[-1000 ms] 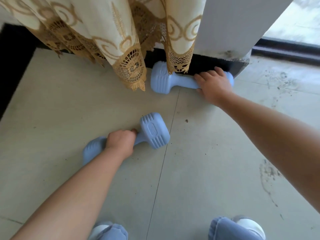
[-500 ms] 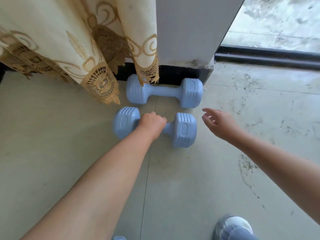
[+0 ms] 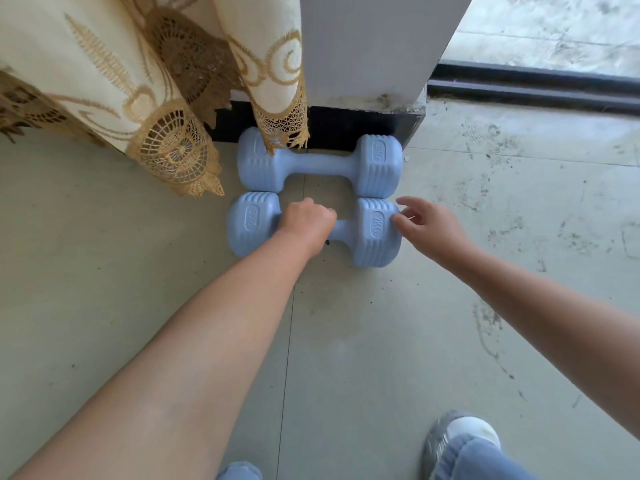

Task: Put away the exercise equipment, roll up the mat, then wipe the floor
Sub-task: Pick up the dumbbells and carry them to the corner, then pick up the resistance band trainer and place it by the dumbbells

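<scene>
Left hand (image 3: 306, 221) grips near dumbbell (image 3: 375, 232); right hand (image 3: 427, 228) touches it.

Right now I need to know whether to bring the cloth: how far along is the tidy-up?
Early. Done: one pale blue plastic dumbbell lies by the black skirting, untouched. In hand: the left hand grips the handle of the second pale blue dumbbell, set parallel in front of it, while the right hand touches its end with open fingers. Left: no mat is in view, and the grey tiled floor shows dirty marks, unwiped.
</scene>
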